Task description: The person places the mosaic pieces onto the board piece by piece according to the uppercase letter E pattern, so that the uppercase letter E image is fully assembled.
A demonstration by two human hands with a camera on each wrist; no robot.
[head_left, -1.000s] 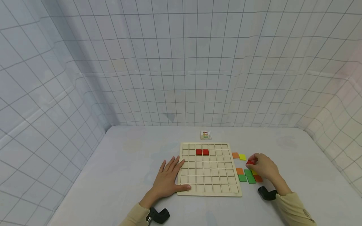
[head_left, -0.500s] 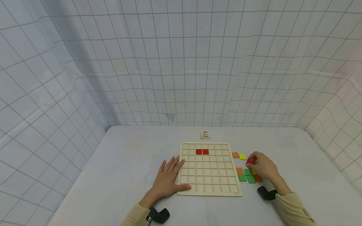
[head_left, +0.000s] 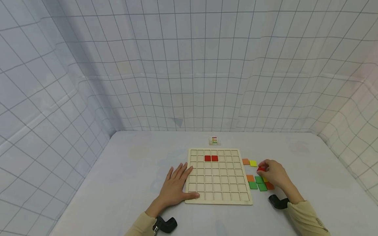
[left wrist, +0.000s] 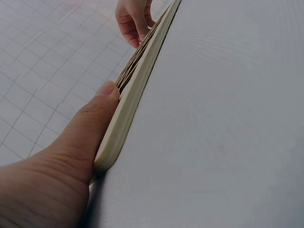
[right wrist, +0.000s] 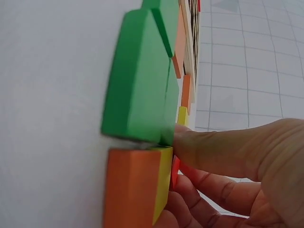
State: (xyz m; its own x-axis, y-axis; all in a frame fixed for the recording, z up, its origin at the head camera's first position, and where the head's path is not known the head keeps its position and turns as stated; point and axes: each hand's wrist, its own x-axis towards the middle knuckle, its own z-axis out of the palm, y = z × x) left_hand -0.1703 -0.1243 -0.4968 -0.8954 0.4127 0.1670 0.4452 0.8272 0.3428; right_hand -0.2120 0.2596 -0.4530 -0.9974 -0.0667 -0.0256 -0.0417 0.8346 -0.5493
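A pale wooden grid board [head_left: 216, 179] lies on the table, with two red tiles [head_left: 208, 158] side by side in its second row from the back. My left hand [head_left: 175, 190] rests spread at the board's left edge, its thumb over the front left corner. To the right of the board, my right hand [head_left: 277, 175] pinches another red tile [head_left: 261, 169] between thumb and fingers. Only a sliver of that red tile [right wrist: 175, 170] shows in the right wrist view. Beneath and beside this hand lie green tiles [head_left: 262, 187], an orange tile [right wrist: 130, 187] and a yellow tile [right wrist: 162, 183].
An orange tile [head_left: 246, 161] and a yellow tile [head_left: 253, 163] lie near the board's right edge. Behind the board is a small card [head_left: 214, 140] with a coloured grid pattern. A white gridded curtain [head_left: 189, 82] closes off the back and sides of the table.
The right hand stays in place, its fingertips shifting very slightly with the red tile. The left hand and the board keep still.
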